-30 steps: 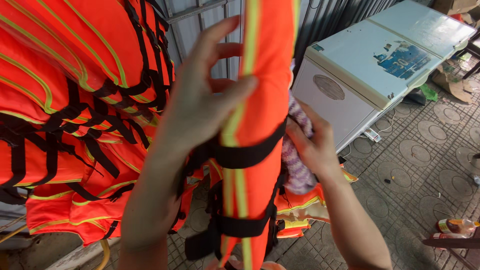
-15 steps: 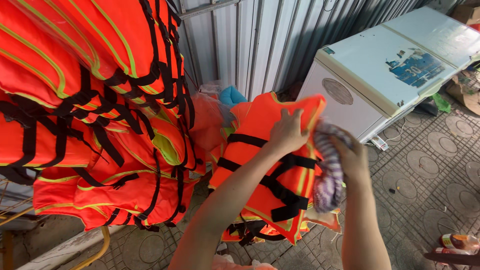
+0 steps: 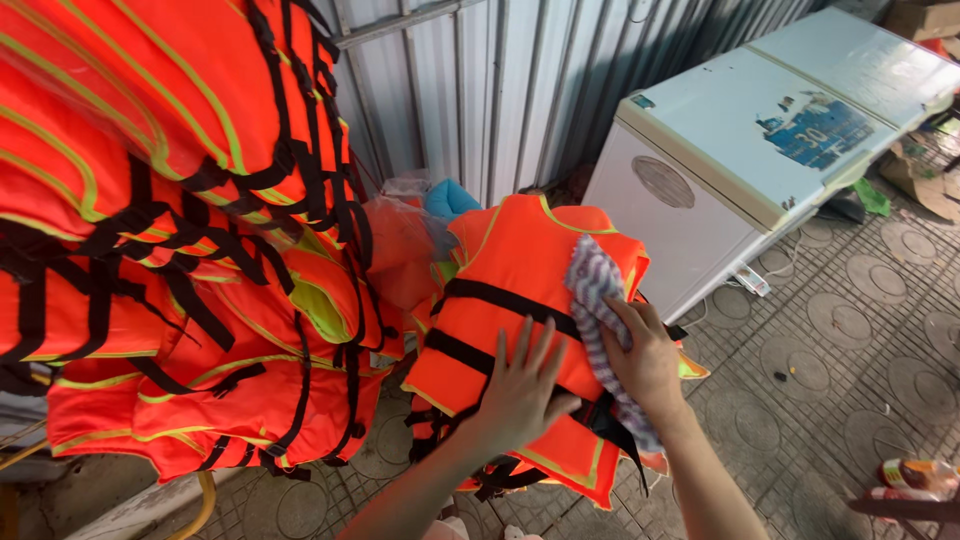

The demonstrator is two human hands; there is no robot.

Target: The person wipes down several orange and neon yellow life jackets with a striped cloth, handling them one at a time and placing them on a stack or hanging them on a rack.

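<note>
- Orange life jacket point(image 3: 510, 300) with black straps lies on a low pile beside the white chest freezer point(image 3: 740, 150).
- Left hand point(image 3: 520, 390) pressed flat on it, fingers spread.
- Right hand point(image 3: 645, 360) grips a striped cloth point(image 3: 595, 285) against the jacket.

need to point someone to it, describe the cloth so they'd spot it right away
Right of the big hanging stack of orange life jackets, a lone orange life jacket leans before the corrugated metal wall. The right hand presses the cloth on it: pale and striped, the only non-orange fabric there.
</note>
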